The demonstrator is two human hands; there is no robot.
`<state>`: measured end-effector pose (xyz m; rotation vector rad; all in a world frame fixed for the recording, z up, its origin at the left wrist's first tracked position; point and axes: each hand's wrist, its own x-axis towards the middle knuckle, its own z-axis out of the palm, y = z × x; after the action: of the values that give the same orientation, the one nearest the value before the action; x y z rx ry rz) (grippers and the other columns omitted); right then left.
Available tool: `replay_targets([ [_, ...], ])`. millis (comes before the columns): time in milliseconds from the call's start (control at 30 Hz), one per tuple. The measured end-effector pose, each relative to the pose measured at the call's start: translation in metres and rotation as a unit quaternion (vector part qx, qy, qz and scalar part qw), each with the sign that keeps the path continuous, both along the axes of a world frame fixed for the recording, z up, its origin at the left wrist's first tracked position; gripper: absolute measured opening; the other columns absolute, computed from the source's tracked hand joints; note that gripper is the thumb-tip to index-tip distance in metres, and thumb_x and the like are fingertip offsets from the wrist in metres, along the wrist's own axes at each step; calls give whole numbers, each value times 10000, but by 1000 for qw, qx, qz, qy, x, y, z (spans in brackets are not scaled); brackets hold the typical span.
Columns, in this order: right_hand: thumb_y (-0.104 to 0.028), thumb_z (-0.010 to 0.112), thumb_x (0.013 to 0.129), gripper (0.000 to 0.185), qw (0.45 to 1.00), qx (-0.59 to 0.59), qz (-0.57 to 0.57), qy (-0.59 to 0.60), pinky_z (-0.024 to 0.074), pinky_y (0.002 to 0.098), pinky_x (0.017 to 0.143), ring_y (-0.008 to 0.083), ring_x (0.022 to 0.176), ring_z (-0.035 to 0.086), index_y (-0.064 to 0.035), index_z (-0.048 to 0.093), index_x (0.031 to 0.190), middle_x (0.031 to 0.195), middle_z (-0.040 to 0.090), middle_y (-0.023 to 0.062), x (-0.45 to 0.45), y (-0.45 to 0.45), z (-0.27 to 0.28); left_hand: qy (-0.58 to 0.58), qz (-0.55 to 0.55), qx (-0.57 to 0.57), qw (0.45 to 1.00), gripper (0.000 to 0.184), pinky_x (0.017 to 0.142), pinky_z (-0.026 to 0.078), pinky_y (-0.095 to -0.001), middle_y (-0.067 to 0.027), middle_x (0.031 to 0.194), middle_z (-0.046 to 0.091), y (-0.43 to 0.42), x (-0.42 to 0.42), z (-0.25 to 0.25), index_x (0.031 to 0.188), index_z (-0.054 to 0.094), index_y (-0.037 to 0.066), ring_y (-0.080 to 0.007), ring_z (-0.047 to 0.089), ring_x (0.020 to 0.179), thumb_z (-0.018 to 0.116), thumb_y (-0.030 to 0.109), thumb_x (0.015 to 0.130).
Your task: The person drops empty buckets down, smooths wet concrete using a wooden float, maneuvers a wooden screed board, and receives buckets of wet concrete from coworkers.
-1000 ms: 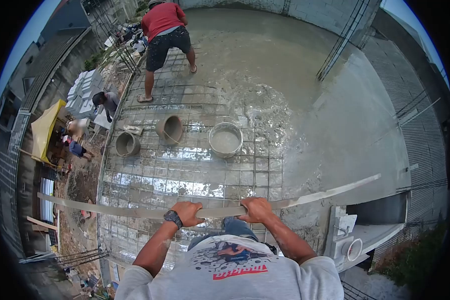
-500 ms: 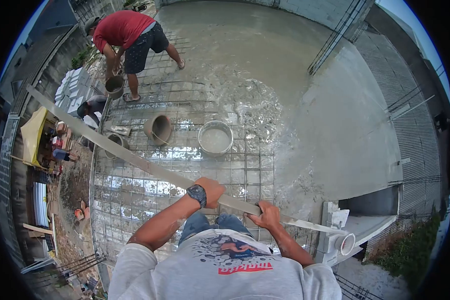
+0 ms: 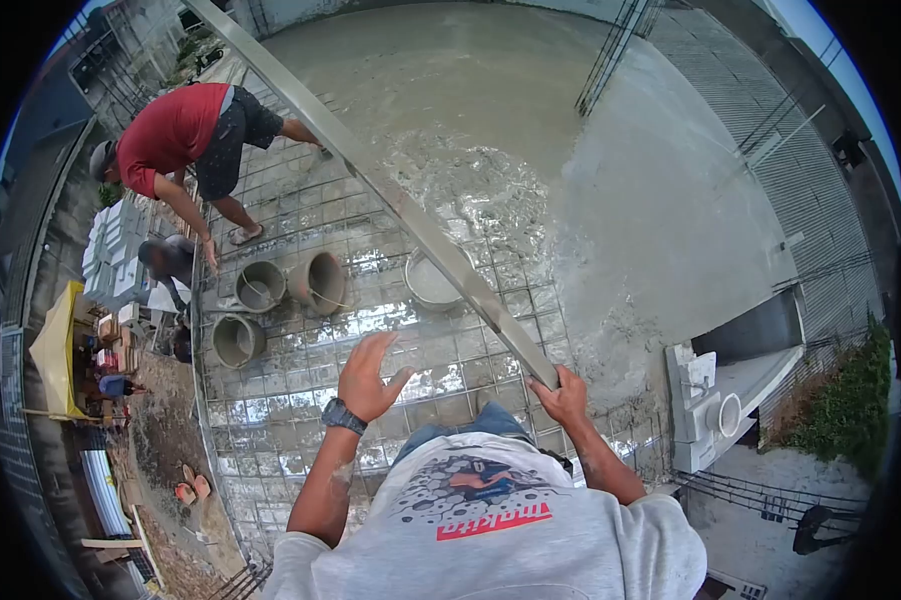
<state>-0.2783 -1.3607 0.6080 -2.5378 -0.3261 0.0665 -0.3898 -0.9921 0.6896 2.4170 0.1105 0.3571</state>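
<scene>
My right hand point(image 3: 564, 398) is closed around the near end of a long, pale metal screed bar point(image 3: 410, 212). The bar slants from there up and left across the view, its far end at the top edge. My left hand point(image 3: 372, 378), with a dark watch on the wrist, is off the bar with its fingers apart, holding nothing. Under the bar, partly covered by it, stands a light round bucket point(image 3: 432, 280) with greyish contents. Beneath both hands lies a steel rebar grid point(image 3: 370, 440) with wet patches.
Three dark buckets point(image 3: 317, 283) stand on the grid to the left. Beside them a person in a red shirt point(image 3: 175, 130) bends over the slab edge, towards another person point(image 3: 165, 260) lower down. Wet concrete point(image 3: 450, 60) covers the far side and right. A rebar column point(image 3: 615, 50) rises there.
My left hand has let go of the bar. The bar has swung so its far end points farther up. The person in red has put down a bucket and reaches over the edge.
</scene>
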Motion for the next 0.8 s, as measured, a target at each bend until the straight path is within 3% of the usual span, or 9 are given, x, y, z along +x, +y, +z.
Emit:
replay_targets([
  [167, -498, 801, 745, 522, 997, 7, -71, 41, 507, 443, 643, 384, 737, 672, -18, 680, 910, 782, 679, 218, -8, 33, 15, 150, 83, -3, 985, 642, 1032, 446, -444, -235, 1276, 581, 74, -92, -121, 1298, 541, 10, -404, 558, 1176, 796, 317, 795],
  [333, -506, 792, 765, 525, 991, 22, -128, 44, 501, 419, 640, 305, 675, 662, -11, 711, 919, 754, 689, 179, -8, 39, 4, 255, 169, -88, 948, 678, 989, 478, -451, -248, 1190, 621, 101, -168, -221, 1264, 564, 19, -403, 584, 1143, 822, 395, 762],
  [467, -492, 794, 773, 531, 986, 14, -155, 58, 493, 399, 640, 250, 656, 641, 16, 710, 901, 719, 679, 162, -6, 32, -7, 318, 236, -156, 905, 682, 973, 501, -410, -232, 1213, 644, 88, -202, -252, 1255, 579, -7, -338, 634, 1128, 837, 380, 755],
  [700, -472, 788, 784, 523, 982, 28, -168, 76, 487, 397, 636, 225, 635, 615, 39, 694, 848, 683, 659, 149, 8, 28, -22, 396, 229, -195, 867, 781, 1004, 483, -405, -241, 1261, 626, 90, -220, -288, 1297, 558, -17, -345, 611, 1183, 796, 500, 761],
  [800, -467, 790, 780, 516, 978, 4, -191, 86, 487, 408, 645, 231, 644, 619, 37, 694, 830, 698, 666, 163, 19, 14, -47, 372, 269, -222, 860, 741, 1001, 482, -403, -243, 1243, 635, 101, -212, -279, 1285, 569, -14, -337, 622, 1165, 801, 469, 772],
])
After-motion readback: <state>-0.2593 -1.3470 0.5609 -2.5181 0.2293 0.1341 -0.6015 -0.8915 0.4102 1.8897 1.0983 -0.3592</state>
